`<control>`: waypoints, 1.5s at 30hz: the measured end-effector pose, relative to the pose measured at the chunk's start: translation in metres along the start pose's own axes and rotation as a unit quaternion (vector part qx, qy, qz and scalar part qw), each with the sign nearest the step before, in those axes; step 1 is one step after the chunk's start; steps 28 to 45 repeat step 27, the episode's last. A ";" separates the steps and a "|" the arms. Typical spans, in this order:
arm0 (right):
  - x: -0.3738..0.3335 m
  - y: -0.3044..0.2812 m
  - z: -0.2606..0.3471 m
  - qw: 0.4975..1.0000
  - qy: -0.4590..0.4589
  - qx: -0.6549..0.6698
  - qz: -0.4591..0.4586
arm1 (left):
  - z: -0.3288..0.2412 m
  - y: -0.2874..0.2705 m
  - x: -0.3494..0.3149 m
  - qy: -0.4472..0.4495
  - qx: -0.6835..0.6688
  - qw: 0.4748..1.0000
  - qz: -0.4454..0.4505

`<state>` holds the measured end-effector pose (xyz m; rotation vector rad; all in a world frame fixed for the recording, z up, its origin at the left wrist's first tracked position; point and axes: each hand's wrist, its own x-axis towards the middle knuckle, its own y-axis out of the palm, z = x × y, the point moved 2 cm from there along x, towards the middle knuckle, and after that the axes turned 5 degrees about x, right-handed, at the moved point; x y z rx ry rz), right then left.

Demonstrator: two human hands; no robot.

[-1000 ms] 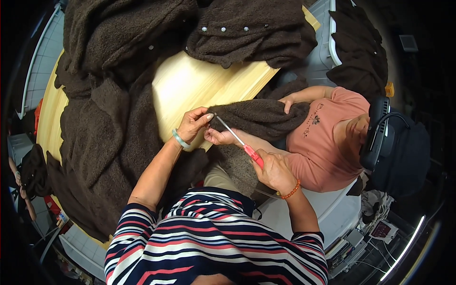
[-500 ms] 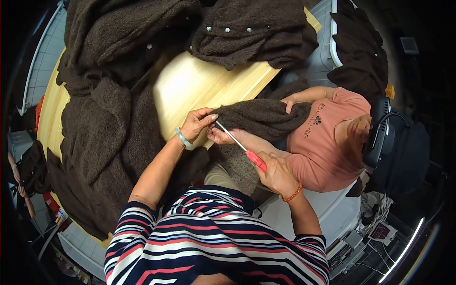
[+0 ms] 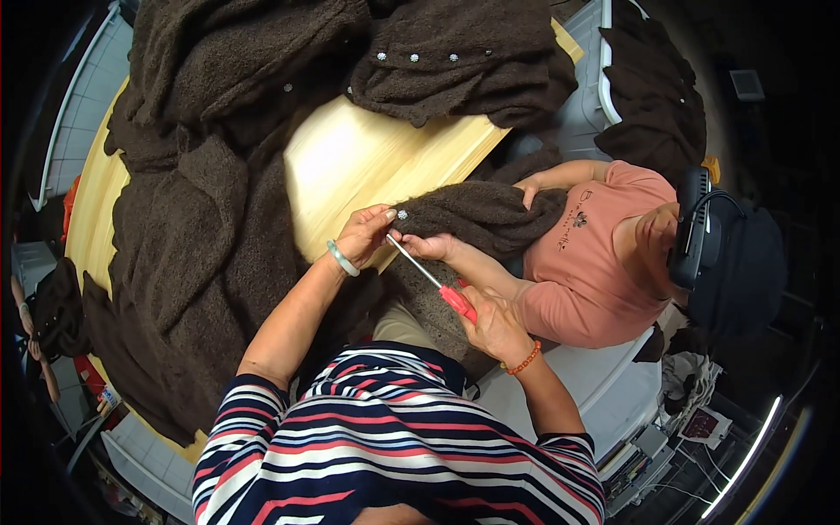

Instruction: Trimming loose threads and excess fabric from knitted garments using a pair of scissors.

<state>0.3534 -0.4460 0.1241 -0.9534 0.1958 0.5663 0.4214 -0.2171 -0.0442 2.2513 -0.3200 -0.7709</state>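
Note:
My right hand (image 3: 495,325) is closed round the red handle of a screwdriver (image 3: 417,263). Its metal shaft slants up and left, with the tip beside the fingers of my left hand (image 3: 365,234). Those fingers pinch the edge of a dark brown fuzzy garment (image 3: 472,210), right next to a shiny round button (image 3: 402,215). Whether the tip touches the cloth is hidden by the fingers. A co-worker in a pink shirt sits at my right; one of their hands (image 3: 429,246) is under the garment's edge by the tip, the other (image 3: 531,187) rests on the cloth.
A pale wooden table (image 3: 367,162) stands ahead, with large brown garments (image 3: 192,236) heaped over its left and far sides. One garment (image 3: 455,61) carries a row of shiny buttons. A grey plastic bin (image 3: 584,96) with brown cloth over its rim stands at the far right.
The screwdriver and my right hand have moved a little left, its tip dropping away from the garment's edge. The shiny button beside my left fingers now shows.

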 end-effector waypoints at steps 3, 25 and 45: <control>-0.002 0.002 0.000 1.000 0.002 -0.004 0.002 | -0.001 0.008 -0.002 -0.018 -0.051 0.999 -0.009; -0.018 0.000 -0.008 0.995 0.079 -0.065 -0.017 | 0.010 0.005 0.010 0.013 -0.039 0.999 -0.033; -0.017 -0.002 -0.006 0.993 0.096 -0.065 -0.003 | 0.015 0.004 0.013 0.016 0.001 1.000 -0.010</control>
